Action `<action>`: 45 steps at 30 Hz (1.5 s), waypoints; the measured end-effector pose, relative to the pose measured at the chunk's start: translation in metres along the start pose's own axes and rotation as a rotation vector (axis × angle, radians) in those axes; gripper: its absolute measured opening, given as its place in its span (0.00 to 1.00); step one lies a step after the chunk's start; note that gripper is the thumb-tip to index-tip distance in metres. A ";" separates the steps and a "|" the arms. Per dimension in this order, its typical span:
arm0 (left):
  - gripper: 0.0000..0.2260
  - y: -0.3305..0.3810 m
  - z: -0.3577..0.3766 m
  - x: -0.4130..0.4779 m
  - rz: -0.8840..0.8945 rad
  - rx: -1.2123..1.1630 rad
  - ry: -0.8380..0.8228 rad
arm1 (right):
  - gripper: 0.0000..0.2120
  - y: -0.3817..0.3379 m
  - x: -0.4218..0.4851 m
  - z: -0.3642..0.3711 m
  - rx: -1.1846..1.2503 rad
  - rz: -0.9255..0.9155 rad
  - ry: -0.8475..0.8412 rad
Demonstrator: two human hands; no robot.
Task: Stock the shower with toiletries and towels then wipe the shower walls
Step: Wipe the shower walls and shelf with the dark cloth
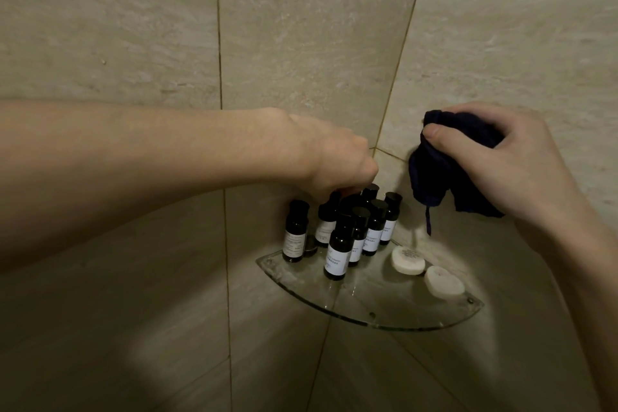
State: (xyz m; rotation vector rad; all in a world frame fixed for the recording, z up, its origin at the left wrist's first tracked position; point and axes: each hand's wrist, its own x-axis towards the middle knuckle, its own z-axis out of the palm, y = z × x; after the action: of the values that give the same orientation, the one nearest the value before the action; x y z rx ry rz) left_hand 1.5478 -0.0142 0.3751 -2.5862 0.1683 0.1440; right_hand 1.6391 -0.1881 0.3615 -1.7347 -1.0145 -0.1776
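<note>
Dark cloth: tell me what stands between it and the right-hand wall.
Nothing visible does. The dark cloth, bunched in the right hand, hangs before the right-hand wall; the bottles and soaps sit lower, on the glass shelf.

- left hand (337, 160), left forearm (150, 174): bare skin to the frame edge
- right hand (508, 160), right forearm (575, 261): same, bare
- right thumbnail (434, 131): short, plain

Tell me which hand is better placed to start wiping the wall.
Right, probably. The right hand grips the dark cloth close to the right-side wall tiles. The left hand is curled down onto the bottles on the glass shelf and holds no cloth.
</note>
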 end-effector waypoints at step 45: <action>0.10 0.003 0.005 -0.049 -0.038 0.040 -0.004 | 0.05 -0.002 -0.002 0.002 -0.046 0.029 0.006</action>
State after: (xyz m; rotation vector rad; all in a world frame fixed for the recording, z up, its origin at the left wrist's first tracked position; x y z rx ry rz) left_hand 1.4986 -0.0098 0.3757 -2.5479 0.1189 0.1302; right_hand 1.6358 -0.1873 0.3616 -1.7891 -0.9874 -0.1885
